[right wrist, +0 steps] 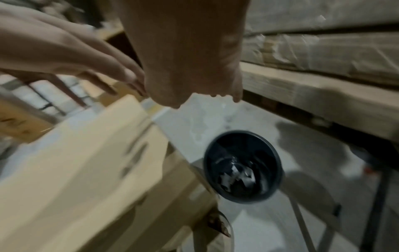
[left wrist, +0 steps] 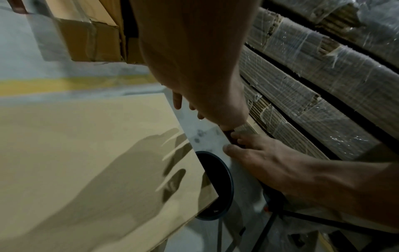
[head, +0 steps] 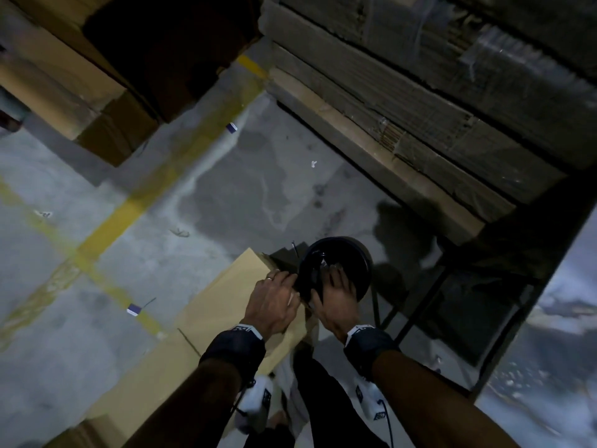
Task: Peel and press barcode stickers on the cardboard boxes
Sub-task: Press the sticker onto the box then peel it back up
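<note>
Over the bin (head: 336,270), both hands meet: the left hand (head: 274,302) pinches something small and pale, likely sticker backing, while the right hand (head: 336,302) has fingers bent at it, its hold unclear. Peel slowly at a shallow angle and drop waste into the bin. Just left lies the box (head: 223,305) on a floor (head: 226,195) with yellow lines (head: 129,208), cardboard stacks (head: 436,101) beyond.

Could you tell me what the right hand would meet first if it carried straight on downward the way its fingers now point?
Most likely the round dark waste bin holding crumpled paper scraps: the right hand hangs over its open mouth with nothing between. Depth is unclear, so it might meet the rim or the scraps first.
</note>
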`<act>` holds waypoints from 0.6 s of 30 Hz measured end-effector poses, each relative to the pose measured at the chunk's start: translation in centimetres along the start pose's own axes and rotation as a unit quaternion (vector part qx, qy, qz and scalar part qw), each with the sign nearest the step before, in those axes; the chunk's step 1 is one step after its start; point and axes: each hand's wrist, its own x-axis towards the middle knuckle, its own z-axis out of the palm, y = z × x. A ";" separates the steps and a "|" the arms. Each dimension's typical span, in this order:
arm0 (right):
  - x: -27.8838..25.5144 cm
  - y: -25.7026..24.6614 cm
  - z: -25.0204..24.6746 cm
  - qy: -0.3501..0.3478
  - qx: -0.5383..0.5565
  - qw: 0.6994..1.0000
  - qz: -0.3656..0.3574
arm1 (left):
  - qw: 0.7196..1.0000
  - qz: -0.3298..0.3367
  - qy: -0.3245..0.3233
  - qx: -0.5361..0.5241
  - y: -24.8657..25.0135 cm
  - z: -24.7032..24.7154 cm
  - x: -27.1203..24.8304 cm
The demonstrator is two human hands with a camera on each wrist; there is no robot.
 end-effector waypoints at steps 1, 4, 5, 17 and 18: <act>-0.7 -1.0 -0.8 0.002 -0.007 1.000 0.000 | 1.000 -0.003 0.002 0.004 0.0 -0.5 -0.8; -3.2 -3.8 -2.4 -0.003 -0.004 1.000 0.001 | 1.000 -0.011 0.004 0.002 0.0 -1.7 -3.4; -4.2 -4.7 -2.7 -0.002 0.000 1.000 0.001 | 1.000 -0.011 0.006 0.001 0.0 -2.0 -4.4; -18.9 -10.0 -0.4 0.068 0.058 0.995 0.055 | 0.996 0.050 -0.002 0.077 -0.3 -1.7 -18.9; -20.2 -10.1 0.0 0.073 0.061 0.993 0.067 | 0.995 0.060 -0.004 0.081 -0.1 -1.6 -19.9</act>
